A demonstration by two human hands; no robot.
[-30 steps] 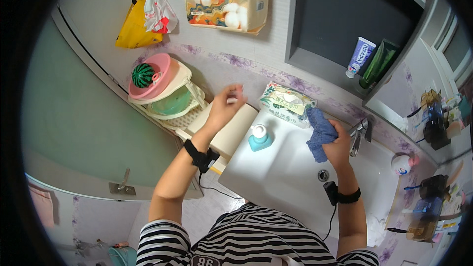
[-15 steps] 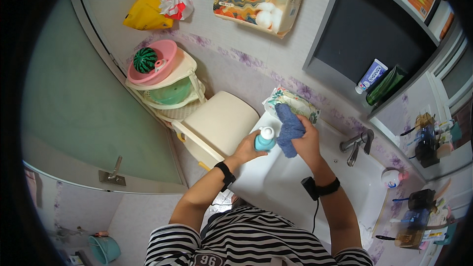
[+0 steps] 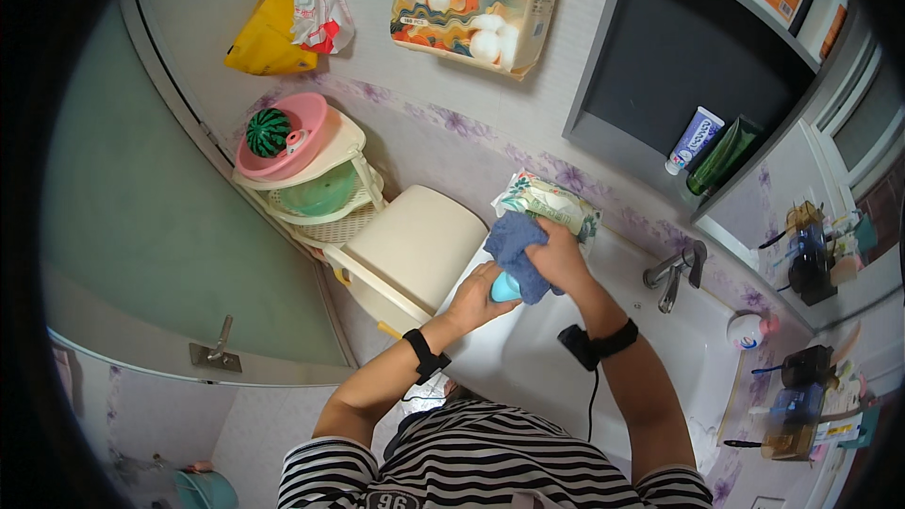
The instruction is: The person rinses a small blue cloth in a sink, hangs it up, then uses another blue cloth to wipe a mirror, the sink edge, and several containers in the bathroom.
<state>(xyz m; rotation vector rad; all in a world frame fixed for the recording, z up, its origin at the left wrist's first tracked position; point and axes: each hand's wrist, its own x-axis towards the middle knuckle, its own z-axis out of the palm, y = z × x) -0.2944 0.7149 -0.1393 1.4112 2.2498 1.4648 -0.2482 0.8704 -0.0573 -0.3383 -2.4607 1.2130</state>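
Note:
My left hand (image 3: 474, 300) is wrapped round a light blue bottle (image 3: 505, 287) above the left rim of the white washbasin (image 3: 528, 344). In my right hand (image 3: 563, 259) is a blue-grey cloth (image 3: 518, 243), bunched and gripped between thumb and fingers. The cloth lies over the top of the bottle and hides its white cap. Just behind the cloth, a floral-patterned pack of wipes (image 3: 551, 196) rests on the back ledge of the basin.
A chrome faucet (image 3: 675, 275) stands at the basin's back right, with a white and pink bottle (image 3: 749, 331) beyond it. A grey wall shelf (image 3: 603, 118) holds two tubes. To the left are a cream bin (image 3: 419, 245) and a rack with a pink basin (image 3: 306, 137).
The cloth has moved left onto the top of the bottle, covering the white cap that showed before. My right hand moved with it; my left hand keeps hold of the bottle.

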